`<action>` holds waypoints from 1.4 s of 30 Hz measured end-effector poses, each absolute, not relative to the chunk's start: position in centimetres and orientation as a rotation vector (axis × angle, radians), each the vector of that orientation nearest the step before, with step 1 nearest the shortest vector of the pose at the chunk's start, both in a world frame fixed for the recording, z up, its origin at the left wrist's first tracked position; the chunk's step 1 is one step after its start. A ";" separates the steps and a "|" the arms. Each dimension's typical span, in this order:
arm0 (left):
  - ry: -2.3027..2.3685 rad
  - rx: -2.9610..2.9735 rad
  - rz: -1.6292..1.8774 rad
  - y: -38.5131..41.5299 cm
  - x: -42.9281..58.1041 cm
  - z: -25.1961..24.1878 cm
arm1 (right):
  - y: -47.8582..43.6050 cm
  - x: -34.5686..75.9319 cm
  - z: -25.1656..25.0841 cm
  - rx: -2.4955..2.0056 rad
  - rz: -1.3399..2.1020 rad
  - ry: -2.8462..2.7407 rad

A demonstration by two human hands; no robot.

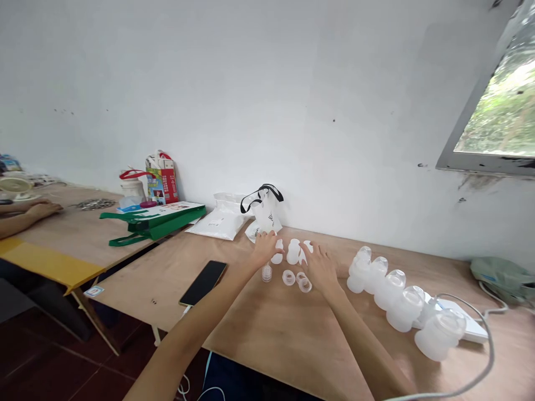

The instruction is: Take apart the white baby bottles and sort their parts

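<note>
My left hand reaches to the back middle of the table, its thumb across a small white frosted bottle and its fingers curled at the far side. Opposite, my right hand is curled around another white bottle, which it partly covers. A similar bottle stands upright between the two hands. In front of them are clear plastic collar rings: a small stack near my left wrist, a single ring, and overlapping rings by my right hand.
Several capped bottles form a diagonal row at right, beside a white power strip and grey cable. A phone lies left. Behind are a white parcel and bag. Another person's hand rests far left.
</note>
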State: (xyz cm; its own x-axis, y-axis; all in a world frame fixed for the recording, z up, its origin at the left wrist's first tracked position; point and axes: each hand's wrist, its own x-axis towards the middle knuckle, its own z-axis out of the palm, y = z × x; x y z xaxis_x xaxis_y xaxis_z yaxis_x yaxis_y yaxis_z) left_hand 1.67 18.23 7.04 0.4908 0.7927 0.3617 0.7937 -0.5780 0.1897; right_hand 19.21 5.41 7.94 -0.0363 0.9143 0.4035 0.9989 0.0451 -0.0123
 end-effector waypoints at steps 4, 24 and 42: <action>-1.504 -2.721 -0.578 19.0 1.9 7.3 | 8.6 18.7 7.5 -2.029 -0.393 -2.052; -1.225 -3.076 -0.447 23.5 -0.2 7.9 | 17.9 20.0 7.6 -1.968 0.103 -2.325; -1.338 -3.038 -0.406 22.8 1.0 9.6 | 19.5 19.7 7.0 -2.023 0.059 -2.157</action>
